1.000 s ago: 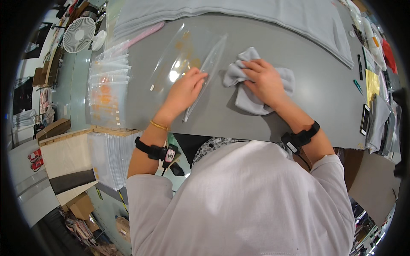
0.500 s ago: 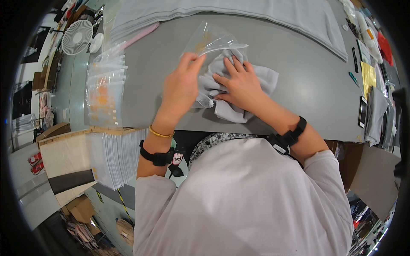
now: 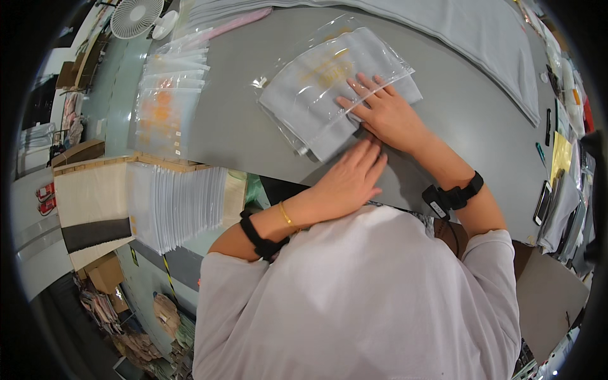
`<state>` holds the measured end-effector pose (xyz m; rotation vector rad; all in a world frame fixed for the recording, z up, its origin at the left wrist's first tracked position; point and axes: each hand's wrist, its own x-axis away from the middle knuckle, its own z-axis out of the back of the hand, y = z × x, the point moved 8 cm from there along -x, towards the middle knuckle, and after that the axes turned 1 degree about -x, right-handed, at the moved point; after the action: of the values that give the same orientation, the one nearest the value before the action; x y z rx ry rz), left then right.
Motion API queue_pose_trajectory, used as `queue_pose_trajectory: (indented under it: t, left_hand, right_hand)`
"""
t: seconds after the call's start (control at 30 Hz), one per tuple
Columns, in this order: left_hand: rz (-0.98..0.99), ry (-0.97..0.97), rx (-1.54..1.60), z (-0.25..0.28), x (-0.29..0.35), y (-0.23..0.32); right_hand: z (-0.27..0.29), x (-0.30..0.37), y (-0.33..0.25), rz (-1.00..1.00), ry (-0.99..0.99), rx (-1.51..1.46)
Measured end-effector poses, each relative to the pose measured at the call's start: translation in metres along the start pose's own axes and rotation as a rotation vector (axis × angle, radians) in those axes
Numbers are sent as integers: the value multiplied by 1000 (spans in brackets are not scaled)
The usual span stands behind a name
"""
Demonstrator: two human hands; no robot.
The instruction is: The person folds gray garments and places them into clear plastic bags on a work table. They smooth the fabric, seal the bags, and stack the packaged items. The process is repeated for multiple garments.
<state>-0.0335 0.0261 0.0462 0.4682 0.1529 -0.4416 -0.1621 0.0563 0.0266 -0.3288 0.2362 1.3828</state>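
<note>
Head view: clear bag [image 3: 326, 85] lies lengthwise lower-left to upper-right.

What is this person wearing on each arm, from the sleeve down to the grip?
The left grip and right grip are ungloved. Short, pale sleeves end above the elbows. The left arm has a thin gold bracelet and a black strap. The right has a black strap with a black box, white label and thin dark cable.
</note>
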Motion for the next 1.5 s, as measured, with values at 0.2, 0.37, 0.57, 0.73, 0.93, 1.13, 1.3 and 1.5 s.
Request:
queue_pose_trajectory:
  t: [0.2,0.37,0.57,0.73,0.93,1.13,1.3,1.5]
  left_hand:
    - [324,-53,36,-24,-4,-46]
    - [229,3,-56,1,-4,-40]
    - [225,-11,134,-5,5,-55]
    - [140,-80,281,16,13,-41]
    - [335,152,37,97,8,-135]
    - [71,-40,-123,54,-10,-164]
    - [152,24,-21,44,-4,-163]
    - [176,-23,-57,45,-6,-163]
  right_hand:
    - [-6,-30,7,-143,-178,-174]
    - [1,-61,13,-14,-86,-214]
    - [-22,-43,11,192,-318,-311]
    - [-12,-48,8,201,-299,-273]
    - [-12,-30,-16,220,-233,-199]
    - [-35,-40,-32,116,-221,-191]
    - [-35,-36,-65,115,-197,-278]
    - [-37,-48,-78,79,-281,-166]
